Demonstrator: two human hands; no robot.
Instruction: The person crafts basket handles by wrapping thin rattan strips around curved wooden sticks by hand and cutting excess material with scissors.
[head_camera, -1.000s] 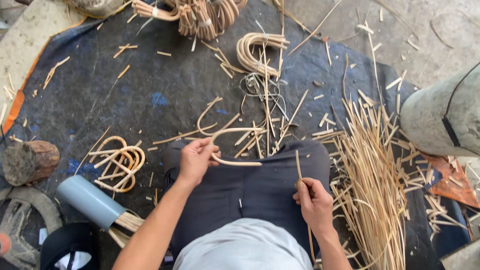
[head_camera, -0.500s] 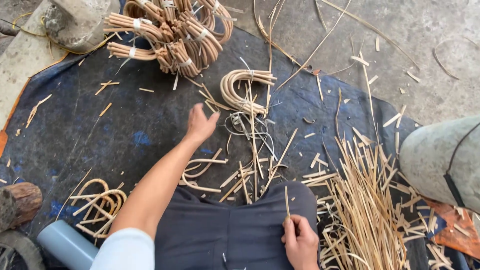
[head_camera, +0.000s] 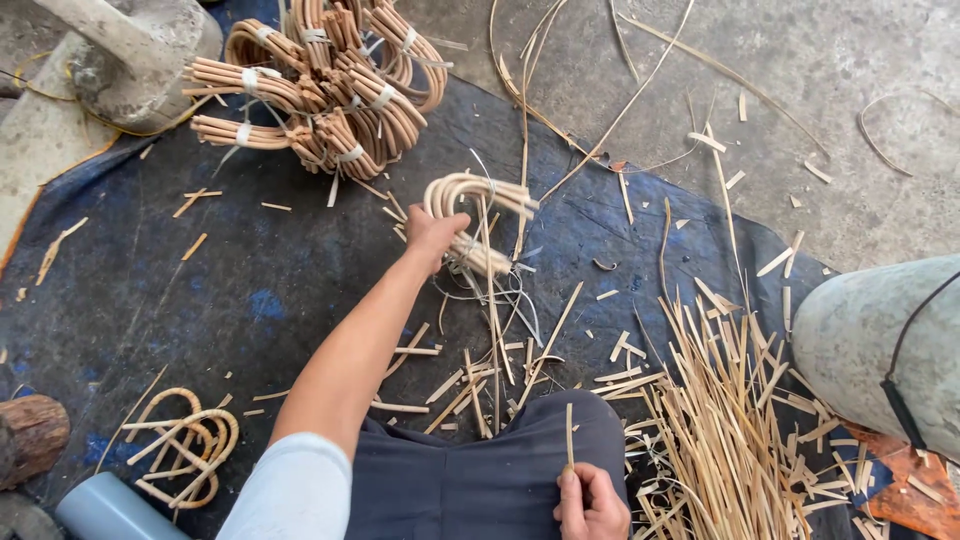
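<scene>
Reaching out over the dark tarp (head_camera: 250, 290), your left hand (head_camera: 435, 232) has its fingers wrapped around a bent bundle of pale cane (head_camera: 478, 200), a U-shaped bunch lying just in front of your knees; your right hand (head_camera: 588, 503) sits clenched on a thin upright splint (head_camera: 569, 437) at your lap, keeping it ready; cut strips (head_camera: 720, 430) lie heaped to your right; tied cane hoops (head_camera: 330, 90) are piled beyond.

Log stub (head_camera: 30, 437), grey pipe (head_camera: 110, 508)
</scene>
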